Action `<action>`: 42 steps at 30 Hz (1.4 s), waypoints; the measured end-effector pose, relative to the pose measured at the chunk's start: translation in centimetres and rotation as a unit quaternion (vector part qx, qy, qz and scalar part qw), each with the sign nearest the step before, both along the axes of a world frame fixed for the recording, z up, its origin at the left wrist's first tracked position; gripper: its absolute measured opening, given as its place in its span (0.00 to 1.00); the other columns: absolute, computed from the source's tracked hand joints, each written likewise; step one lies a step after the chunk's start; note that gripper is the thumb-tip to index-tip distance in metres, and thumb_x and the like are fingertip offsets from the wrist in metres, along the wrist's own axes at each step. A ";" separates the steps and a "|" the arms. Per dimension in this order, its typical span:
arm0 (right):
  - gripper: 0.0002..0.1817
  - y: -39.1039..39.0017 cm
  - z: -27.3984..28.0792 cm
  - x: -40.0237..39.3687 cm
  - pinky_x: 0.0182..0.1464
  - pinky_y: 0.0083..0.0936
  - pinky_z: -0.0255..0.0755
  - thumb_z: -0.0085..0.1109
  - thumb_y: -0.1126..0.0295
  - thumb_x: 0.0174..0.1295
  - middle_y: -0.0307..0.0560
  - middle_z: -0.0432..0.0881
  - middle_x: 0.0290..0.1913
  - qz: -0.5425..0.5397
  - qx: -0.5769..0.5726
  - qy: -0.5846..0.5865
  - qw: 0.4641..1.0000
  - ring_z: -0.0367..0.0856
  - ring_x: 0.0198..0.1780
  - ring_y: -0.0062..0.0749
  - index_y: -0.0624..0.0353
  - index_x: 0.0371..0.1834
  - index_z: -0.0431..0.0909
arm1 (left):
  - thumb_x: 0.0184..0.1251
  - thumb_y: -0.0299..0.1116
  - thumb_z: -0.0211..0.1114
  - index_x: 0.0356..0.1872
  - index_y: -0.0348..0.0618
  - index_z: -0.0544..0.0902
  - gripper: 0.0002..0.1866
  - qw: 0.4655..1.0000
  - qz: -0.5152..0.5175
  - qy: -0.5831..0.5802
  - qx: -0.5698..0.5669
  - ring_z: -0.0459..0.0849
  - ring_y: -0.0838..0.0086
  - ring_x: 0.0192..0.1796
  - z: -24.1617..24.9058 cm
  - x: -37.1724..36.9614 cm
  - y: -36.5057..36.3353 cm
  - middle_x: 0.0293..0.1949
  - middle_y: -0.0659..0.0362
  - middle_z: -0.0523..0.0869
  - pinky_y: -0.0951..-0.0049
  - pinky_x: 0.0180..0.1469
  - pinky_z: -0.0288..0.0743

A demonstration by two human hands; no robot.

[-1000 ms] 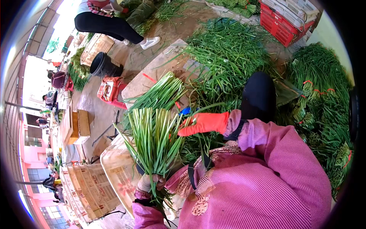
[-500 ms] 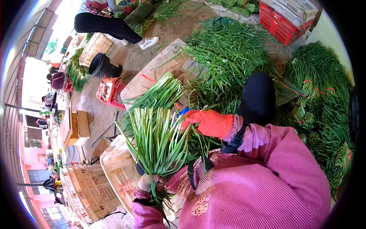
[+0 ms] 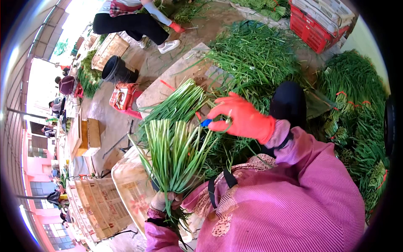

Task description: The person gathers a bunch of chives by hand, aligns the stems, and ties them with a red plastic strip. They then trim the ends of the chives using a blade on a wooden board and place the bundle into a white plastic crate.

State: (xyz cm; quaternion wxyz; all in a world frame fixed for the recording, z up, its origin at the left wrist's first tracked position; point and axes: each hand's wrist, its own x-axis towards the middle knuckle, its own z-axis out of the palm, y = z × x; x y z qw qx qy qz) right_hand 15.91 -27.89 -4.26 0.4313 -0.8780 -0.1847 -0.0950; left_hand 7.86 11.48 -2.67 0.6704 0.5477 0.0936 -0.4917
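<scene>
My left hand (image 3: 161,201), low in the view, is closed round the lower part of a bunch of green chives (image 3: 172,155). The pale cut ends fan upward, and loose leaves hang below the fist. To the right of the bunch is my right hand (image 3: 243,119) in an orange glove, thumb and forefinger apart. Thin green strands cling by its curled fingers; whether they are gripped is hard to see. A small blue object (image 3: 205,122) shows at the thumb tip. Behind the held bunch, another pile of chives (image 3: 180,101) lies on a board (image 3: 157,90), beside red strips (image 3: 167,85).
A large heap of loose greens (image 3: 256,59) lies beyond my right hand. Banded bunches (image 3: 352,105) are stacked at right, below red and white crates (image 3: 308,29). A plastic crate (image 3: 130,176) stands at left. Further off are a black bucket (image 3: 119,70) and a co-worker (image 3: 130,25).
My right hand has moved away from the bunch to the right and up, its fingers spreading. The left hand keeps its grip. The co-worker's gloved hand has reached down toward the floor.
</scene>
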 end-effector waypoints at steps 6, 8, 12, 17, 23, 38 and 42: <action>0.22 6.4 -3.8 -0.6 0.76 0.57 0.43 0.63 0.43 0.59 0.50 0.82 0.56 0.054 -0.086 -0.055 0.993 0.61 0.74 0.59 0.46 0.45 0.85 | 0.46 0.49 0.79 0.29 0.41 0.79 0.23 1.000 -0.009 0.024 0.014 0.71 0.74 0.17 0.2 0.5 -1.2 0.21 0.61 0.76 0.76 0.18 0.59; 0.20 6.8 -4.9 -0.3 0.73 0.51 0.56 0.62 0.45 0.59 0.49 0.83 0.51 0.143 -0.030 0.151 0.978 0.71 0.68 0.53 0.48 0.40 0.85 | 0.46 0.49 0.79 0.30 0.40 0.79 0.24 0.999 -0.019 0.024 0.028 0.72 0.74 0.18 0.2 0.5 -1.1 0.22 0.61 0.77 0.75 0.19 0.60; 0.08 6.0 -8.0 0.5 0.50 0.37 0.75 0.61 0.65 0.54 0.50 0.84 0.38 0.208 0.138 0.001 0.968 0.82 0.44 0.48 0.48 0.35 0.86 | 0.46 0.44 0.78 0.31 0.38 0.81 0.20 0.998 -0.035 0.019 0.051 0.74 0.75 0.20 0.0 0.5 -0.9 0.23 0.60 0.79 0.75 0.21 0.63; 0.10 0.3 -7.5 2.5 0.38 0.38 0.77 0.54 0.80 0.53 0.45 0.84 0.32 -0.160 0.036 -0.054 0.985 0.84 0.35 0.44 0.55 0.33 0.83 | 0.50 0.39 0.76 0.29 0.38 0.81 0.15 0.995 -0.009 -0.050 0.089 0.69 0.76 0.16 0.7 0.1 -1.7 0.19 0.61 0.76 0.75 0.18 0.59; 0.10 3.5 1.2 0.1 0.34 0.30 0.78 0.65 0.67 0.60 0.49 0.85 0.32 -0.040 0.124 -0.060 0.990 0.84 0.30 0.41 0.49 0.45 0.82 | 0.51 0.38 0.75 0.30 0.38 0.82 0.15 0.992 -0.045 -0.052 0.106 0.71 0.76 0.18 0.7 0.6 -2.3 0.19 0.61 0.77 0.75 0.19 0.60; 0.17 -4.9 -3.9 4.7 0.41 0.39 0.77 0.60 0.53 0.60 0.51 0.87 0.38 -0.225 -0.315 -0.063 0.920 0.86 0.40 0.47 0.56 0.41 0.82 | 0.52 0.38 0.74 0.32 0.39 0.82 0.14 0.991 -0.021 -0.050 0.125 0.72 0.77 0.21 1.3 -0.5 -1.2 0.21 0.63 0.78 0.76 0.23 0.62; 0.29 -3.0 -1.2 3.1 0.53 0.34 0.76 0.65 0.44 0.59 0.55 0.85 0.47 -0.059 -0.062 0.083 0.993 0.84 0.50 0.45 0.58 0.53 0.82 | 0.52 0.38 0.74 0.33 0.39 0.83 0.14 0.990 -0.023 -0.056 0.129 0.73 0.77 0.22 1.4 -0.3 -1.8 0.22 0.63 0.79 0.76 0.24 0.63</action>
